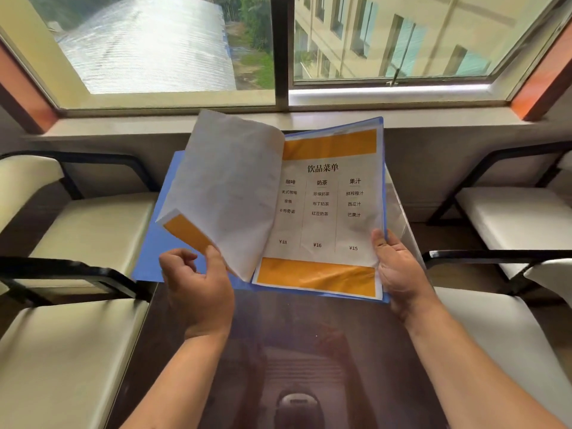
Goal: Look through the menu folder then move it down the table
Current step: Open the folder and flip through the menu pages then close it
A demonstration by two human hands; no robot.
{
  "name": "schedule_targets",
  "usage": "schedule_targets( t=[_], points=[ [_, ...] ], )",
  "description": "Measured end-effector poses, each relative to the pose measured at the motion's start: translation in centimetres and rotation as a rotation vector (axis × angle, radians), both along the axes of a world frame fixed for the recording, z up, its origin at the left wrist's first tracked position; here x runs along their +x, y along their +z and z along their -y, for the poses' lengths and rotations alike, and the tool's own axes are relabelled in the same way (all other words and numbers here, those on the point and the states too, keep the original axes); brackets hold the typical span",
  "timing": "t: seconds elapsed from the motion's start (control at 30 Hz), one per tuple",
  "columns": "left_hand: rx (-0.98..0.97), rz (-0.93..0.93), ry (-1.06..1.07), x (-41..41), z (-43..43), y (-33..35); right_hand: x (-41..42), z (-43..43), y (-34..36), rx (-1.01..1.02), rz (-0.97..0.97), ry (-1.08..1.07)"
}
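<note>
Menu folder [328, 212] open above dark glossy table [309, 351], window [278, 51] beyond.

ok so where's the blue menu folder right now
The blue menu folder is open at the centre of the head view, held between the left hand and right hand, above the dark glossy table.

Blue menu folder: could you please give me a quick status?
Left hand pinching a page mid-turn. Right hand gripping blue plastic menu folder, open above dark glossy table. Nothing obstructing.

Daylit window [173, 51] above cream chairs [93, 230] flanking a dark table [309, 351].
</note>
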State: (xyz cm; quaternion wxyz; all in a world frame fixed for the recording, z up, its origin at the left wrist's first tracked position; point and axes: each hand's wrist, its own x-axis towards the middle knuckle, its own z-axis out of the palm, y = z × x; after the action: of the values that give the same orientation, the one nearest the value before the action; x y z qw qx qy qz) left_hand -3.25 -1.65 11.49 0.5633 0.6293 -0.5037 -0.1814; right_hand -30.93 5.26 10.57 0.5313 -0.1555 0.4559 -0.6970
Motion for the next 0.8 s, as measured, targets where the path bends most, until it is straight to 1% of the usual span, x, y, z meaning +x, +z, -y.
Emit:
schedule_targets(
  t=[0.07, 0.13, 0.17, 0.23, 0.3, 0.33, 0.4, 0.5, 0.67, 0.73, 0.8],
  points=[
    [-0.195, 0.249, -0.135, -0.7, -1.1, 0.9, 0.1, 0.2, 0.1, -0.004, 0.022, -0.004],
    [-0.342, 0.487, -0.377, -2.2, -2.2, 1.5, 0.5, 0.3, 0.2, -0.012, 0.029, -0.005],
    [-0.337, 0.578, -0.506, -3.2, -2.5, 1.6, 0.7, 0.3, 0.3, -0.019, 0.027, -0.004],
    [-0.167, 0.709, -0.677, -5.2, -3.1, 1.8, 1.3, 0.3, 0.5, -0.036, 0.029, 0.007],
    [0.012, 0.770, -0.709, -6.5, -3.2, 1.7, 1.7, 0.2, 0.8, -0.052, 0.037, 0.015],
    [0.048, 0.772, -0.707, -6.7, -3.3, 1.6, 1.8, 0.1, 0.9, -0.060, 0.040, 0.015],
    [0.042, 0.746, -0.695, -6.8, -3.3, 1.4, 1.8, 0.0, 1.1, -0.073, 0.043, 0.016],
    [-0.034, 0.696, -0.684, -6.8, -3.3, 1.1, 1.9, -0.2, 1.0, -0.088, 0.032, 0.030],
    [-0.147, 0.664, -0.677, -7.0, -3.2, 0.9, 2.0, -0.3, 0.8, -0.062, -0.015, 0.015],
    [-0.130, 0.586, -0.653, -6.8, -3.0, 1.0, 1.6, -0.5, 0.8, -0.044, -0.027, 0.016],
    [-0.050, 0.434, -0.596, -6.3, -2.6, 1.1, 1.2, -0.7, 0.8, -0.021, -0.036, 0.026]
  ],
)
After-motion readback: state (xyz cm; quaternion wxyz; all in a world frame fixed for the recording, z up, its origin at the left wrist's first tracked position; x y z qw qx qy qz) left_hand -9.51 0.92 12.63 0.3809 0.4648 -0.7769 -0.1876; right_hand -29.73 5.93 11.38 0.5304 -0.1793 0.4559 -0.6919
